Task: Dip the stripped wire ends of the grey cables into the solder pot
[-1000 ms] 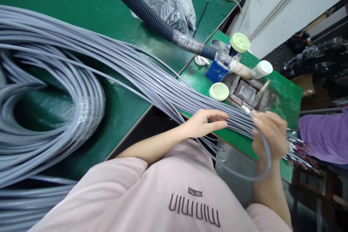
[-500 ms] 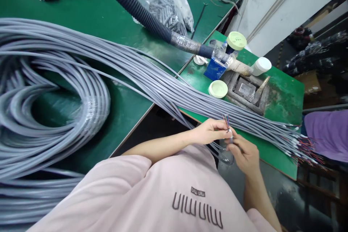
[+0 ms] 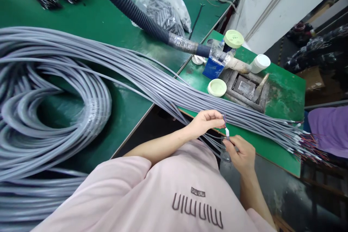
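Note:
My left hand (image 3: 208, 122) pinches the thin coloured wires (image 3: 224, 119) at the end of a grey cable. Below it, my right hand (image 3: 241, 152) grips the grey cable (image 3: 227, 138) just under a white wrapped section (image 3: 227, 131). Beyond both hands runs a thick bundle of grey cables (image 3: 174, 87), whose stripped ends (image 3: 304, 143) with red and blue wires fan out at the right. A large coil of grey cable (image 3: 92, 112) lies at the left.
A square pot (image 3: 244, 87) with a scraper stands on the green table (image 3: 282, 87), beside a pale green lid (image 3: 216, 87), a blue box (image 3: 213, 68) and a white jar (image 3: 260, 63). A ribbed hose (image 3: 130, 11) crosses above. A person in purple (image 3: 328, 130) is at right.
My hands have drawn slightly apart, the left shifting up and left to the wires. More of the white wrapped section now shows between them.

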Demonstrator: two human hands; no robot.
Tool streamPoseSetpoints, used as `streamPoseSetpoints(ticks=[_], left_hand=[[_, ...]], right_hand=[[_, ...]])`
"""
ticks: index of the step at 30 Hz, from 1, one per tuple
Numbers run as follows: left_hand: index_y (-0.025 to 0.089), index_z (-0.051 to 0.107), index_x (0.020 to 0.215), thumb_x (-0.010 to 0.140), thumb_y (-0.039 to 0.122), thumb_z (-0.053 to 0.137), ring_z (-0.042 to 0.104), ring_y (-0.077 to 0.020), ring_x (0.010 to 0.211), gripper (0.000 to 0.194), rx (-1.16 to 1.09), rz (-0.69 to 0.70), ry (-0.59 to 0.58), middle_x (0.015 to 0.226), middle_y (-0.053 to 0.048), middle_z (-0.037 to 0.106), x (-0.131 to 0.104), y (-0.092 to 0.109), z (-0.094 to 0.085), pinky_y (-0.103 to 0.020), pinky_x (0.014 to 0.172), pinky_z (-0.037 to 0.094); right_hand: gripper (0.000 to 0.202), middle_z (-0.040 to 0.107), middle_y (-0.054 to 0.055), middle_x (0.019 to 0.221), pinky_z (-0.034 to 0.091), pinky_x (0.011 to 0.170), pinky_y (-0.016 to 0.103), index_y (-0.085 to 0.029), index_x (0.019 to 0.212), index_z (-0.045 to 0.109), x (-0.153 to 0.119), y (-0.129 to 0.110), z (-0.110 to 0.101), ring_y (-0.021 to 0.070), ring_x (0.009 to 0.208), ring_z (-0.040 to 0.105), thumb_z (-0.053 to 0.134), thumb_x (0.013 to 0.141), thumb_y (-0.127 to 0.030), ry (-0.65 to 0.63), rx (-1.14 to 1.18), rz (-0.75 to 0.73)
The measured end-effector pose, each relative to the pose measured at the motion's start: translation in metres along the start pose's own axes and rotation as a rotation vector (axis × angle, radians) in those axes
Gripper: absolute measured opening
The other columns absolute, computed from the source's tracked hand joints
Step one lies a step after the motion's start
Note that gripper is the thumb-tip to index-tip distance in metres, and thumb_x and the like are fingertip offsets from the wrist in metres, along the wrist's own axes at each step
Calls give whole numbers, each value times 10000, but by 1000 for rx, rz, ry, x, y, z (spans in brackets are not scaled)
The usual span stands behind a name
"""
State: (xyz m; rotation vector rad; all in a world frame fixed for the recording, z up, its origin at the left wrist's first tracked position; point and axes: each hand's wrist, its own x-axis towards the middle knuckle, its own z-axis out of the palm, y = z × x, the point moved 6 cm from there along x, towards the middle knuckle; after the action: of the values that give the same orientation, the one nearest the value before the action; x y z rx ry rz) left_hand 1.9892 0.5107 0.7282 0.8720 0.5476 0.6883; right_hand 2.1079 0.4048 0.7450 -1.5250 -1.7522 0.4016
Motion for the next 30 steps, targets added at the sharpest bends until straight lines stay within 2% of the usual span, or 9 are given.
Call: streamPoseSetpoints(ticks=[12,23,26,28,30], left_hand=[[108,621,705,638,371,837,632,-94,653,347,-11,27,80,700,-21,691,-1,1,0,-215,644,487],[114,610,731,643,398,827,612,-83,587,368,-13,12,118,665,-18,686,0,0,-1,-213,616,490],[119,594,739,645,400,825,628,-94,609,376,-17,7,111,673,-20,686,2,-5,0,-218,627,494],[117,589,746,647,404,823,638,-102,628,383,-8,2,94,684,-25,685,2,-8,3,-223,637,499],[115,585,748,657,406,817,636,-106,621,382,0,0,69,680,-22,675,2,-11,6,-229,628,499]], right_hand=[[164,545,-19,606,360,590,284,-208,758,600,-1,5,3,135,576,488,576,917,-242,22,46,48],[211,587,-20,589,423,578,276,-212,707,624,-5,15,10,132,554,537,573,905,-266,9,215,207],[115,620,-17,658,464,566,265,-213,938,661,-3,22,16,134,572,566,612,875,-296,12,380,312],[333,634,-17,720,490,570,264,-217,1136,605,2,25,19,138,601,581,676,825,-312,22,467,356],[445,624,-28,714,500,571,264,-224,1198,568,9,24,19,135,595,577,718,789,-319,50,486,369]])
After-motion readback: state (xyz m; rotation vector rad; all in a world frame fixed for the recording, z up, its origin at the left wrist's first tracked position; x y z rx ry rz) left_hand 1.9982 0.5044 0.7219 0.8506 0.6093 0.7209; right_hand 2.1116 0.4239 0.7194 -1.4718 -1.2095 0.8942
